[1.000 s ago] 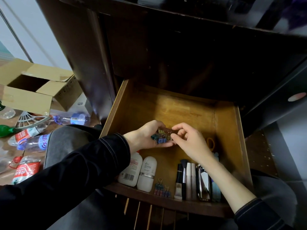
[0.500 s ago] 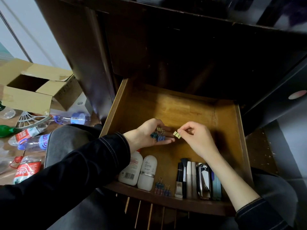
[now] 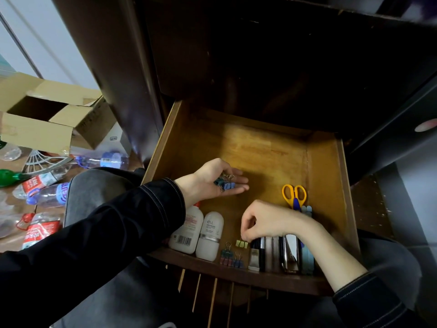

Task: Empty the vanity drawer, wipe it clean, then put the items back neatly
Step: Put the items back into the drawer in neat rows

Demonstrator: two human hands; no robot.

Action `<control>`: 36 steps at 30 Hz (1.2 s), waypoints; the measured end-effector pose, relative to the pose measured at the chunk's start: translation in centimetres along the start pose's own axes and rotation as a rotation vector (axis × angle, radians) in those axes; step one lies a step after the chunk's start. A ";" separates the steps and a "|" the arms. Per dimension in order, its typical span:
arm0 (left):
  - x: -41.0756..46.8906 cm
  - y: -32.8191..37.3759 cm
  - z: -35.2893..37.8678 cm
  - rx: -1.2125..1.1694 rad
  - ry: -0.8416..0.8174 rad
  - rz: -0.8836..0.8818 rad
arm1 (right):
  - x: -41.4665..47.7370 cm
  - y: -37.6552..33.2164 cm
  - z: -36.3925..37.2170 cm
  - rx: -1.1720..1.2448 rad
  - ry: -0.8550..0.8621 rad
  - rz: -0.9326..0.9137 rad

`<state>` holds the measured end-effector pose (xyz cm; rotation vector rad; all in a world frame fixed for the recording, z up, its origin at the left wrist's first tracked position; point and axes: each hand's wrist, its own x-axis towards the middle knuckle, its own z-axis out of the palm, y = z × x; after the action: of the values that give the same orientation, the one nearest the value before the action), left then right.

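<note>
The left hand point(image 3: 210, 183) cradles binder clips point(image 3: 225, 184) on nearly flat fingers; tilting could spill them. The right hand point(image 3: 267, 223) pinches yellow clips point(image 3: 241, 244) at six o'clock in the drawer point(image 3: 327, 185).

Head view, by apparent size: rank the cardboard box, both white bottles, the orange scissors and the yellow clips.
1. cardboard box, though farther away.
2. barcode bottle and rounded bottle: look alike, unranked.
3. orange scissors, blades partly hidden.
4. yellow clips.
</note>
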<state>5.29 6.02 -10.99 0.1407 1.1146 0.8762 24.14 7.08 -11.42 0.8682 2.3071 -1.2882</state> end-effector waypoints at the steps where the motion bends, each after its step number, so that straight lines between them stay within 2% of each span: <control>1: -0.1 0.0 0.0 0.005 -0.012 -0.008 | 0.0 0.0 0.1 -0.001 -0.015 -0.002; 31: -0.2 0.1 0.1 0.060 -0.035 -0.058 | 0.4 -0.4 1.2 -0.109 -0.147 -0.051; 36: -0.3 0.2 -0.1 0.041 -0.067 -0.068 | 0.3 -0.3 1.1 -0.063 -0.103 0.007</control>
<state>5.11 5.94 -10.73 0.1643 1.0689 0.7832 23.73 6.13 -11.90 0.7702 2.2501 -1.2206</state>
